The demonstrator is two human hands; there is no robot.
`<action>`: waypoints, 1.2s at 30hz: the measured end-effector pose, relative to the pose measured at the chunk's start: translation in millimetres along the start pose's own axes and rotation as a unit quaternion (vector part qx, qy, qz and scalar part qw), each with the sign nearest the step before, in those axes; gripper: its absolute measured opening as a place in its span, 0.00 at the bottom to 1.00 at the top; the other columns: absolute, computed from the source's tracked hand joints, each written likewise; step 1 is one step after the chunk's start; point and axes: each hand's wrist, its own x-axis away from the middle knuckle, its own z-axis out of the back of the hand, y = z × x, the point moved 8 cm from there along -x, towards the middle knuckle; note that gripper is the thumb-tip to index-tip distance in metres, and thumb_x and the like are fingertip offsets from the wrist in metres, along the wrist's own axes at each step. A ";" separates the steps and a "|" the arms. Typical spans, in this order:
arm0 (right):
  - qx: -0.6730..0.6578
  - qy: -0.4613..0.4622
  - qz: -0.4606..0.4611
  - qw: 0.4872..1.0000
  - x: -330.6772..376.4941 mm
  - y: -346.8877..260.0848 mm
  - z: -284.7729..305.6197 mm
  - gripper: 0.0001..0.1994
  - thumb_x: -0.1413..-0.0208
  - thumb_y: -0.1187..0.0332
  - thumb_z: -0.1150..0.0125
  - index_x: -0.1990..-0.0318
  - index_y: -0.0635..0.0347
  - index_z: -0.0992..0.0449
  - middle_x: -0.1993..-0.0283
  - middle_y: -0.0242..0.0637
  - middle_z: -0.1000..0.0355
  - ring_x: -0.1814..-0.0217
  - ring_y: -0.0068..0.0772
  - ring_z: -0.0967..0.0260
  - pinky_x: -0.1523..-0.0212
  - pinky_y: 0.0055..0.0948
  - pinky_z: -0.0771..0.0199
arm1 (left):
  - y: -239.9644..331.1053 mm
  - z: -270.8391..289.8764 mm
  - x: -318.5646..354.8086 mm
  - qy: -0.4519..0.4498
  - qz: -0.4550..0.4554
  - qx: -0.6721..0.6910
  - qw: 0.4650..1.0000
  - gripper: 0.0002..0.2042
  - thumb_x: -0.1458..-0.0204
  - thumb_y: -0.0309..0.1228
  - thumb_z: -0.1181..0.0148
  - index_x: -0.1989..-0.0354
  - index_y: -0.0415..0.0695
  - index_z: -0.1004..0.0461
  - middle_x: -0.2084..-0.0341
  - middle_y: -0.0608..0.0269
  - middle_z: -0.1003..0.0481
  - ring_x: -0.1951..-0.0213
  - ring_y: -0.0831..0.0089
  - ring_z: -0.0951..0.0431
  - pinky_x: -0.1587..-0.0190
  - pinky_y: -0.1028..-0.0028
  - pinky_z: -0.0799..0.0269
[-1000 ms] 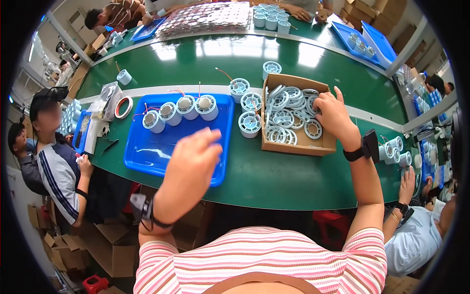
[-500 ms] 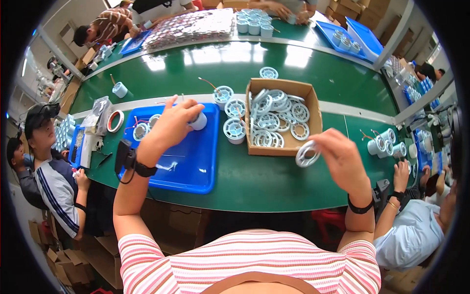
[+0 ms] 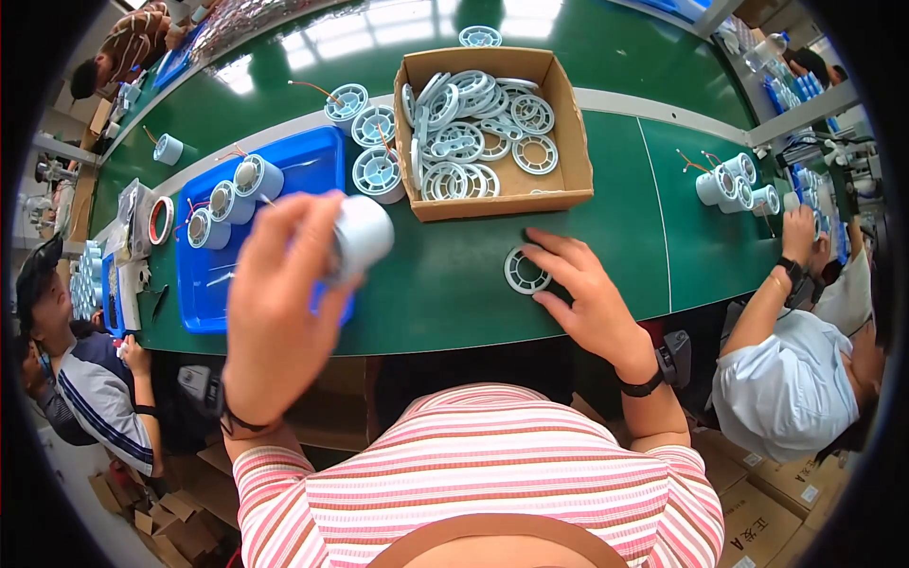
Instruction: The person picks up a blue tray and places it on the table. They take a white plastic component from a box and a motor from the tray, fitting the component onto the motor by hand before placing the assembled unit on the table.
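Observation:
My left hand (image 3: 284, 303) grips a light-blue plastic cylinder (image 3: 367, 235) by one end and holds it tilted in the air, past the right edge of the blue tray (image 3: 204, 317). Some of that hand is smeared by motion. On the green tabletop a light-blue spoked ring (image 3: 512, 272) lies flat, and the thumb and fingers of my right hand (image 3: 592, 301) close round its right edge. Beyond it stands an open cardboard box (image 3: 492, 205) with many similar rings inside. Several cylinders with thin wires, such as the nearest one (image 3: 258, 177), lie in the tray.
Several capped cylinders (image 3: 377, 173) stand against the box's left side. A lone ring (image 3: 480, 36) lies behind it. More wired cylinders (image 3: 729, 185) are grouped at the right. A tape roll (image 3: 162, 220) is left of the tray. Co-workers sit on both sides.
My left hand has lifted a cylinder out of the tray and brought it nearer. My right hand has lowered the ring onto the tabletop in front of the box. The view has shifted.

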 end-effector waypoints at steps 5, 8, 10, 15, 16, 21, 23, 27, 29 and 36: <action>0.035 0.004 0.064 0.997 -1.4 -8.5 -5.6 0.24 0.51 0.72 0.28 0.44 0.59 0.24 0.41 0.42 0.28 0.37 0.49 0.33 0.34 0.45 0.37 | 37.0 -63.9 30.8 -0.147 -0.010 0.050 0.988 0.34 0.60 0.23 0.25 0.39 0.41 0.29 0.51 0.52 0.29 0.55 0.57 0.22 0.54 0.64 0.25; 0.043 -0.004 0.073 0.996 1.6 -2.5 -7.6 0.26 0.53 0.72 0.27 0.43 0.59 0.24 0.40 0.42 0.29 0.37 0.49 0.33 0.34 0.45 0.38 | 23.2 -102.2 35.2 -0.202 0.047 0.095 0.974 0.34 0.58 0.24 0.25 0.38 0.41 0.30 0.50 0.51 0.29 0.56 0.55 0.22 0.56 0.65 0.24; 0.076 -0.036 0.127 0.988 2.6 -4.9 -13.5 0.28 0.55 0.72 0.25 0.43 0.59 0.24 0.40 0.43 0.29 0.39 0.49 0.32 0.36 0.44 0.34 | 20.3 -109.3 35.1 -0.215 0.085 0.144 0.962 0.34 0.56 0.24 0.26 0.37 0.41 0.30 0.50 0.52 0.29 0.55 0.57 0.22 0.56 0.66 0.23; -0.022 0.004 0.047 0.999 6.8 -7.0 -9.5 0.31 0.58 0.74 0.24 0.42 0.60 0.25 0.43 0.45 0.30 0.42 0.48 0.30 0.42 0.41 0.28 | 8.9 -137.5 55.1 -0.187 0.204 0.411 0.868 0.33 0.51 0.23 0.29 0.35 0.42 0.34 0.46 0.55 0.30 0.52 0.63 0.20 0.56 0.67 0.20; -0.045 0.027 0.066 0.996 6.2 -22.5 -6.5 0.31 0.59 0.75 0.24 0.42 0.60 0.25 0.44 0.45 0.30 0.43 0.48 0.30 0.44 0.40 0.27 | 7.3 -140.9 60.0 -0.158 0.223 0.491 0.827 0.33 0.50 0.23 0.30 0.34 0.42 0.36 0.44 0.56 0.30 0.52 0.64 0.19 0.57 0.67 0.18; -0.078 0.044 0.118 0.989 0.8 -62.7 -23.7 0.34 0.62 0.76 0.23 0.41 0.60 0.26 0.45 0.44 0.31 0.45 0.46 0.29 0.47 0.38 0.24 | 11.6 -171.5 65.8 -0.234 0.305 0.620 0.684 0.32 0.49 0.19 0.34 0.34 0.41 0.36 0.42 0.58 0.30 0.47 0.70 0.22 0.50 0.69 0.20; -0.072 0.028 0.131 0.988 0.0 -64.1 -28.9 0.35 0.62 0.76 0.22 0.41 0.60 0.26 0.45 0.44 0.31 0.45 0.46 0.29 0.47 0.38 0.24 | 13.9 -174.8 57.3 -0.231 0.249 0.607 0.719 0.31 0.49 0.18 0.35 0.34 0.41 0.35 0.42 0.58 0.30 0.46 0.70 0.23 0.48 0.70 0.21; -0.057 0.007 0.124 0.991 -0.1 -60.6 -33.3 0.35 0.62 0.76 0.22 0.40 0.60 0.26 0.45 0.43 0.32 0.46 0.45 0.29 0.48 0.37 0.24 | 14.2 -174.0 56.0 -0.243 0.236 0.599 0.726 0.30 0.49 0.17 0.36 0.35 0.40 0.34 0.43 0.59 0.30 0.45 0.70 0.24 0.45 0.72 0.23; -0.067 -0.013 0.113 0.991 -2.5 -59.4 -34.0 0.35 0.62 0.76 0.22 0.40 0.60 0.26 0.47 0.43 0.33 0.47 0.44 0.29 0.50 0.37 0.24 | 13.2 -174.6 55.7 -0.251 0.241 0.599 0.721 0.29 0.49 0.17 0.36 0.35 0.40 0.33 0.43 0.59 0.30 0.44 0.70 0.24 0.45 0.72 0.24; -0.078 -0.032 0.077 0.993 -11.3 -52.8 -33.3 0.34 0.62 0.74 0.20 0.41 0.61 0.25 0.49 0.42 0.33 0.50 0.42 0.29 0.53 0.35 0.25 | 10.5 -179.1 50.9 -0.262 0.245 0.604 0.711 0.30 0.49 0.15 0.38 0.34 0.39 0.35 0.43 0.61 0.29 0.42 0.73 0.26 0.41 0.72 0.27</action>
